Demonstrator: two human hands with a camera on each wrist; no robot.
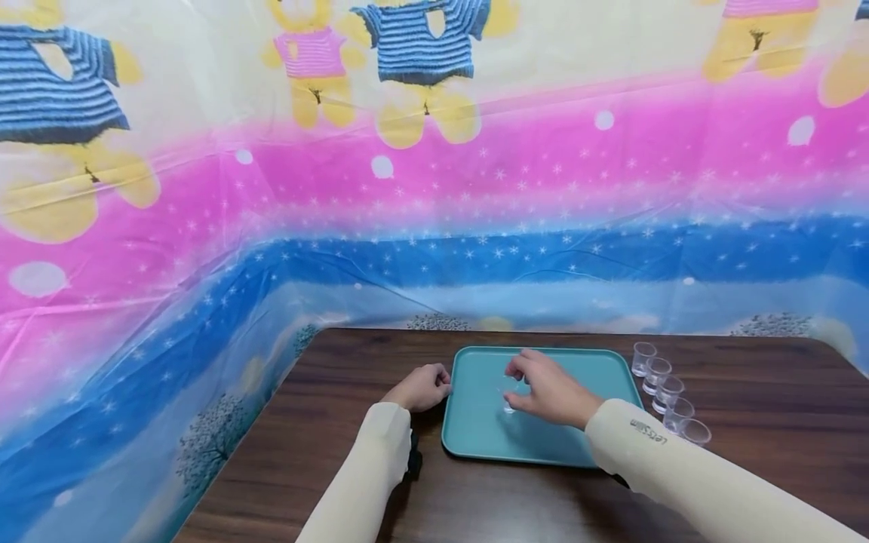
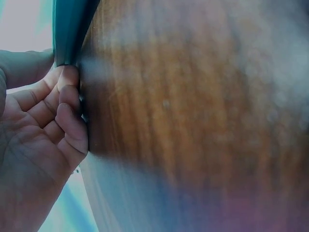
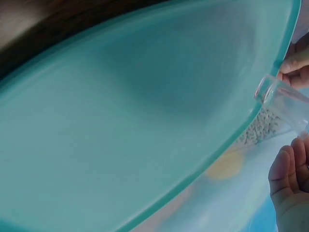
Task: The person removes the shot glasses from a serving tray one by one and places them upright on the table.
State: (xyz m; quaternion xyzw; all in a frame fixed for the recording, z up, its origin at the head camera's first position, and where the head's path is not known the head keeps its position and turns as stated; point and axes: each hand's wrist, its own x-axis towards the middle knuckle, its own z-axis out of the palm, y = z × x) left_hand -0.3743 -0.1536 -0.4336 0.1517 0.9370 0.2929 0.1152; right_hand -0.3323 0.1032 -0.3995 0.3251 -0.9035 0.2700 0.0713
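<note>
My left hand (image 1: 422, 387) grips the left rim of a teal rectangular tray (image 1: 475, 434). In the left wrist view, the thumb lies on one side of the tray edge (image 2: 72, 29) and curled fingers (image 2: 69, 77) on the other. Over the tray, my right hand (image 1: 553, 388) holds a small clear plastic cup (image 1: 508, 406) near its top, thumb and fingers spread about it. In the right wrist view, the fingertips (image 3: 300, 142) meet the upper end of the clear cup (image 3: 287, 102); the thumb is out of frame there.
Several clear cups (image 1: 668, 392) stand in a slanting row just right of the tray, beside the right forearm. The dark wooden table (image 1: 353, 377) runs back to a patterned cloth (image 1: 516, 256) hanging behind and along the left side.
</note>
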